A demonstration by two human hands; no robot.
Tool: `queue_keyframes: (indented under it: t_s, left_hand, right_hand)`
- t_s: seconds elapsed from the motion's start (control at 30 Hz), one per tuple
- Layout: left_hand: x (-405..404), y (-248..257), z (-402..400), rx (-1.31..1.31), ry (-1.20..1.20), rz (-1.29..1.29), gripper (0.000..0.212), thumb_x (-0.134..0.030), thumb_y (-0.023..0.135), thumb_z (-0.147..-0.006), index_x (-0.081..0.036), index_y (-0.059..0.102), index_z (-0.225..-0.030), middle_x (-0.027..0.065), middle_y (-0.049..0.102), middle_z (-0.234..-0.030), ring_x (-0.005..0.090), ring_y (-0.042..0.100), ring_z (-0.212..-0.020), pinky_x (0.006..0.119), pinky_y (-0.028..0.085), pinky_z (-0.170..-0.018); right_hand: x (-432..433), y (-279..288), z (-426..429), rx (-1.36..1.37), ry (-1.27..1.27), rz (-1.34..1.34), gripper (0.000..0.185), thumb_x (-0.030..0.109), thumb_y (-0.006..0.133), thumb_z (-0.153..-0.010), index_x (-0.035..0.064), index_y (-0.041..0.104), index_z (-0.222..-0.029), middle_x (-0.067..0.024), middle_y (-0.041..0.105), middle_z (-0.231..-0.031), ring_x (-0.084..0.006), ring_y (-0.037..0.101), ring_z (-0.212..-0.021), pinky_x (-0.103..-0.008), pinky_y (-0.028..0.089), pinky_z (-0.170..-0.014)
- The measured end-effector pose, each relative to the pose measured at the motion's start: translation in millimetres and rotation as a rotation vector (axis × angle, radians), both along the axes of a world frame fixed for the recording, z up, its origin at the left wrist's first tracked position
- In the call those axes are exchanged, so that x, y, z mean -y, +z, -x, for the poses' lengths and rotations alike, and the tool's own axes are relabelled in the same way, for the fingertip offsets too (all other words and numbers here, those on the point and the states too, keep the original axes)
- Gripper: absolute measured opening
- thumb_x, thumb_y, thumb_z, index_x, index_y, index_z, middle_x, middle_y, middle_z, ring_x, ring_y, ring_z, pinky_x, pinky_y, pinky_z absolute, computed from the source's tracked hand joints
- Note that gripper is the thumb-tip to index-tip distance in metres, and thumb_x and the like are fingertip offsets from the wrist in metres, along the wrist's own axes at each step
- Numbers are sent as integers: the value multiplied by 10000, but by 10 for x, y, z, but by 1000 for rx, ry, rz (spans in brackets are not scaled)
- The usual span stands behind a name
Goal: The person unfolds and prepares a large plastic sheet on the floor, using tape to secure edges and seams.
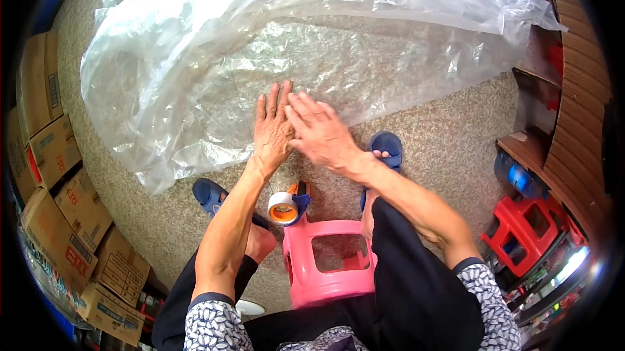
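A large clear plastic sheet, wrinkled and glossy, lies spread over the speckled floor in front of me. My left hand is palm down at its near edge, fingers stretched forward and holding nothing. Beside it my right hand lies slanted with its fingertips close to the left fingers; whether the two touch is hard to tell. Nothing shows in the right hand either, though its palm is hidden. Below my hands, a tape dispenser with a tape roll sits by the front edge of a pink plastic stool.
Several cardboard boxes are stacked along the left. At the right stand a brown wooden cabinet, a red plastic stool and a blue-labelled bottle. My feet, in blue clogs, flank the pink stool.
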State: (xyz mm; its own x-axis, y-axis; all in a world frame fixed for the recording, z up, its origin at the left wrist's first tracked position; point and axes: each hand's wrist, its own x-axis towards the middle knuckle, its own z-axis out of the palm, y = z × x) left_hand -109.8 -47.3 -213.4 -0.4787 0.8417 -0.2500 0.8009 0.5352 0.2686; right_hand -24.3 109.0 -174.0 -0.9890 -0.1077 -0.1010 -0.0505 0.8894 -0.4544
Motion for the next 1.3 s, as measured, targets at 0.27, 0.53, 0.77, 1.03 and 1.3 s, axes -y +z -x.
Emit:
queue_keyframes:
  t_s: [0.27, 0.53, 0.77, 1.03, 1.3]
  left_hand:
    - [20, 45, -4, 56, 47, -116, 757, -452, 606, -954, -172, 288, -1582, 123, 62, -1680, 335, 2, -1549, 515, 50, -1229]
    - [-21, 77, 2, 96, 34, -112, 767, -419, 610, -960, -171, 251, -1591, 142, 50, -1678, 347, 3, -1547, 520, 54, -1227]
    - [33, 145, 51, 139, 60, -88, 769, -361, 577, -980, -54, 213, -1583, 168, 100, -1668, 343, 64, -1546, 502, 77, -1231]
    - [769, 156, 391, -23, 277, -11, 797, -353, 567, -967, 8, 193, -1570, 207, 131, -1653, 372, 115, -1532, 507, 74, -1230]
    - [340, 138, -98, 158, 167, -190, 826, -458, 494, -1002, -9, 121, -1586, 221, 76, -1656, 364, 61, -1540, 476, 35, -1240]
  right_hand:
    - [-468, -152, -241, 167, -189, -130, 808, 423, 534, -989, 27, 157, -1584, -144, 101, -1668, -290, 89, -1546, -475, 116, -1236]
    - [-453, -133, -316, 122, -332, -61, 825, 344, 589, -962, 23, 153, -1585, -155, 77, -1670, -316, 57, -1548, -509, 97, -1232]
    - [-183, -57, -263, 212, -51, -51, 739, 316, 529, -1000, 34, 174, -1584, -115, 80, -1677, -277, 51, -1552, -481, 69, -1238]
    - [-183, -122, -267, 215, -59, -61, 736, 363, 524, -990, 73, 204, -1586, -103, 113, -1675, -271, 76, -1549, -501, 97, -1231]
    - [-200, -2, -154, 157, -164, -38, 695, 263, 594, -963, 91, 287, -1563, -134, 139, -1663, -304, 135, -1536, -536, 156, -1212]
